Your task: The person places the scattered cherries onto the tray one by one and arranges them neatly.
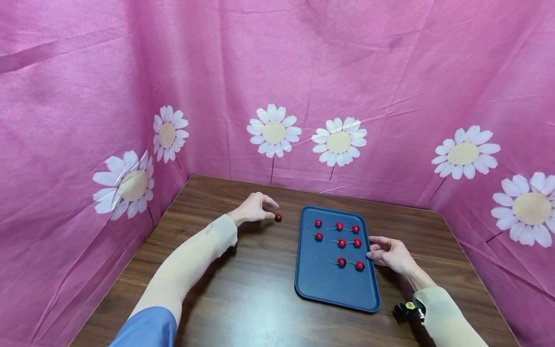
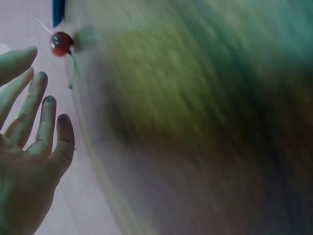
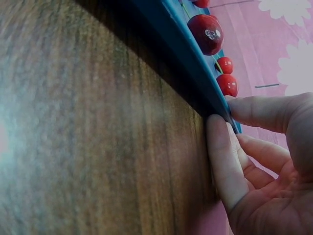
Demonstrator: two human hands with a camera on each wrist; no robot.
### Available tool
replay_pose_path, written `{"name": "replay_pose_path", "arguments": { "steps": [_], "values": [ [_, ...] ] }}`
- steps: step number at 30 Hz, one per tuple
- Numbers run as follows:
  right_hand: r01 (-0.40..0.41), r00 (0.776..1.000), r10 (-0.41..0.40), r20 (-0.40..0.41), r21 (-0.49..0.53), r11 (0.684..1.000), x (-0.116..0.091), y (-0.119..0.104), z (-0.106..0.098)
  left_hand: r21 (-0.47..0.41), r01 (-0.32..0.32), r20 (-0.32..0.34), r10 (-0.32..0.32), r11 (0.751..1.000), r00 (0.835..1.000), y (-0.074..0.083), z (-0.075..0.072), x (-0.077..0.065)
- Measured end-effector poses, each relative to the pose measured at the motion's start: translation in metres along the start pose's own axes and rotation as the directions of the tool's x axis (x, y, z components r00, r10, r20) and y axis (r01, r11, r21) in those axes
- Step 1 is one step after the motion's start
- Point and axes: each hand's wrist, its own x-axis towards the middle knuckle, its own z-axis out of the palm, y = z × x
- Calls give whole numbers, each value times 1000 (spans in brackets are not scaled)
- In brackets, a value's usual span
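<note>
A single red cherry lies on the wooden table, left of a blue tray. My left hand is right beside this cherry, fingers spread and slightly bent. In the left wrist view a small gap separates the fingertips from the cherry, whose green stem hangs to one side. Several red cherries with thin stems, among them a front one, lie in rows on the tray. At the tray's right edge my right hand pinches the rim between thumb and fingers.
The brown wooden table runs back to a pink cloth printed with white daisies, which hangs behind and on both sides. A black wrist mount sits under the right forearm, close to the tabletop.
</note>
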Motion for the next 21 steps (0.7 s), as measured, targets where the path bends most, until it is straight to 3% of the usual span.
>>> {"name": "replay_pose_path", "arguments": {
  "steps": [9, 16, 21],
  "values": [
    [3, 1000, -3, -4, -12, 1000, 0, 1, 0, 111, 59, 44, -65, 992, 997, -9, 5, 9],
    [1, 1000, -1, 3, 2, 1000, 1, 1, 0, 211, -2, 42, -7, 978, 999, -11, 9, 15],
    [-3, 1000, 3, 2, -7, 1000, 0, 1, -1, 241, -26, 14, 24, 970, 1000, -63, 26, 38]
  ]
}}
